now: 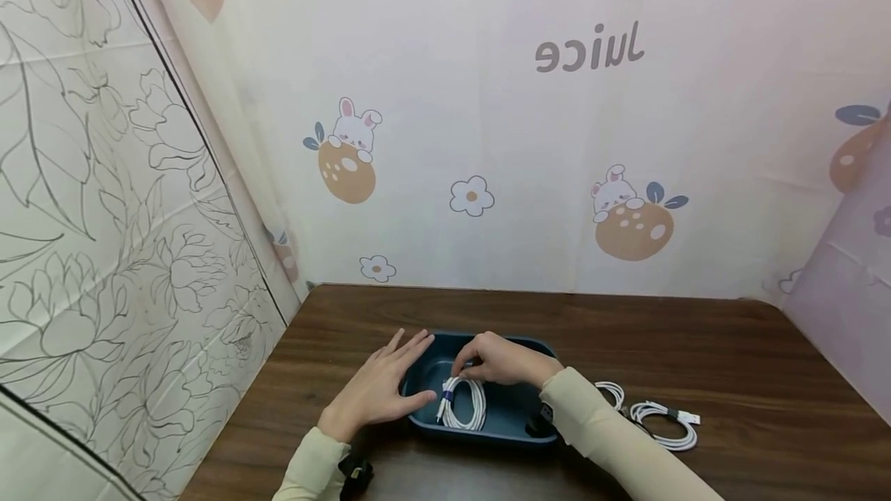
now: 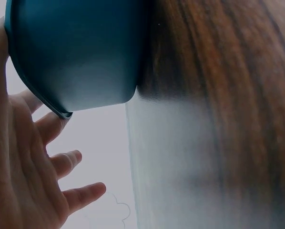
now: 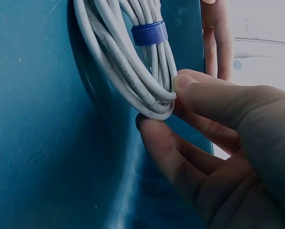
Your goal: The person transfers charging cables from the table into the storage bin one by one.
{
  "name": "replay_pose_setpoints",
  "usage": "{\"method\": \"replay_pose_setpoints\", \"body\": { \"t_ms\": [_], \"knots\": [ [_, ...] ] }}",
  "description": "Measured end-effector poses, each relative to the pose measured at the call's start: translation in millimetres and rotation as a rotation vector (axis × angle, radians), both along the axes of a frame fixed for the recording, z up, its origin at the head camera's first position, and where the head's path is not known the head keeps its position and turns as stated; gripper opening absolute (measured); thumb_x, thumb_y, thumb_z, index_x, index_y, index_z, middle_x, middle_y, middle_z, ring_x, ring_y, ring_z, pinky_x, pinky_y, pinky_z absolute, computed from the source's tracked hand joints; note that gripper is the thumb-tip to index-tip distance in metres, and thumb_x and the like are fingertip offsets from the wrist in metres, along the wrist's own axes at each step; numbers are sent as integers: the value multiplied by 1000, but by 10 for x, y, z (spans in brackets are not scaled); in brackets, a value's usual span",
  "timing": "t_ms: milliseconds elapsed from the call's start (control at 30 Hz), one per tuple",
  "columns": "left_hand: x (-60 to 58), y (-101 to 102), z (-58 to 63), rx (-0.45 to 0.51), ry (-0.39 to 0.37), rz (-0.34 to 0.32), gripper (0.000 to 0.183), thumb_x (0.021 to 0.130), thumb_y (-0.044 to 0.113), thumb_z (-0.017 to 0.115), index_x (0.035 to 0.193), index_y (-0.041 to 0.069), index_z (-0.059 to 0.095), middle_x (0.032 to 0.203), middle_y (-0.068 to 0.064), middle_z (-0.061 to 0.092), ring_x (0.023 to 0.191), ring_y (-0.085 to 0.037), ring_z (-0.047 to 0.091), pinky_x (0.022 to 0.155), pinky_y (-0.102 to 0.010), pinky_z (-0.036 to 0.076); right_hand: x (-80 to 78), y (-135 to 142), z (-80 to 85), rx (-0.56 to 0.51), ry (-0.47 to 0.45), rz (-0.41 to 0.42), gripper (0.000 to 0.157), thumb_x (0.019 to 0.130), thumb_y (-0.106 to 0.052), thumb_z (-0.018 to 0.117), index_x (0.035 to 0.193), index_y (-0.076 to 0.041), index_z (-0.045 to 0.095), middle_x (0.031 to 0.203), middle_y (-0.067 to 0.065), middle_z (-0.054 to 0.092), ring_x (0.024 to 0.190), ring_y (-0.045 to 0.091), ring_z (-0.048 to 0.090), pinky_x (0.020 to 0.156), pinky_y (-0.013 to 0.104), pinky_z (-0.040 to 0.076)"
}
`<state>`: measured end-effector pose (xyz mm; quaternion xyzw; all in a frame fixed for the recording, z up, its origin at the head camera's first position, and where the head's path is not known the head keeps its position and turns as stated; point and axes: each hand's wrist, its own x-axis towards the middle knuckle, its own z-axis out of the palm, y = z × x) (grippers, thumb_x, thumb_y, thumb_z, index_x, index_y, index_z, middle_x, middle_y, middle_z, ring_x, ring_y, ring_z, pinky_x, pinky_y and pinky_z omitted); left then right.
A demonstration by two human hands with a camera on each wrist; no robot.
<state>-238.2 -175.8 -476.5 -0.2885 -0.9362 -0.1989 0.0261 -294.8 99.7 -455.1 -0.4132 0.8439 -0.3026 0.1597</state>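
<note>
Pinching the white cable coil (image 3: 126, 81) with the right hand (image 1: 504, 362): I read thumb and fingertips closed on the bundled strands at its far end, close to the blue band (image 3: 149, 33). Coil is inside the blue box (image 1: 487, 437), left of centre; I can't tell whether its near end rests on the floor of it. Left hand (image 1: 379, 391) is spread wide, fingers straight, at the box's left rim. My guess on handling: light, flexible, a bit springy, smooth jacket, not fragile; loops could fan out or sag if held by one strand. I'd take several strands together beside the band, or the band itself. Two more coils (image 1: 678, 444) lie on the wooden table (image 1: 766, 377), right of the box.
</note>
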Motion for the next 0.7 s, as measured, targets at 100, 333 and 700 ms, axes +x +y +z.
{"method": "replay_pose_setpoints", "body": {
  "t_ms": [100, 333, 700],
  "knots": [
    [-3, 2, -1, -1, 0, 2, 85, 97, 61, 62, 167, 27, 30, 174, 3, 29, 159, -45, 23, 116, -74, 33, 7, -2, 5, -5, -13, -4, 17, 101, -10, 70, 111, -15, 82, 108, -5, 79, 83, -1, 67, 76, 16, 57],
    [-10, 9, -16, 8, 8, -4, 84, 96, 59, 64, 167, 28, 31, 173, 1, 31, 158, -47, 25, 115, -75, 34, 21, 11, -1, -7, -26, 3, 16, 100, -9, 71, 109, -14, 82, 106, -5, 78, 83, 2, 67, 75, 18, 57],
    [-8, 7, -9, 9, -1, 1, 85, 96, 59, 64, 167, 27, 31, 173, 2, 30, 158, -46, 24, 115, -75, 33, 23, 25, -6, 18, -44, 0, 17, 99, -10, 71, 112, -14, 81, 109, -4, 77, 87, 4, 67, 76, 19, 57]
  ]
}}
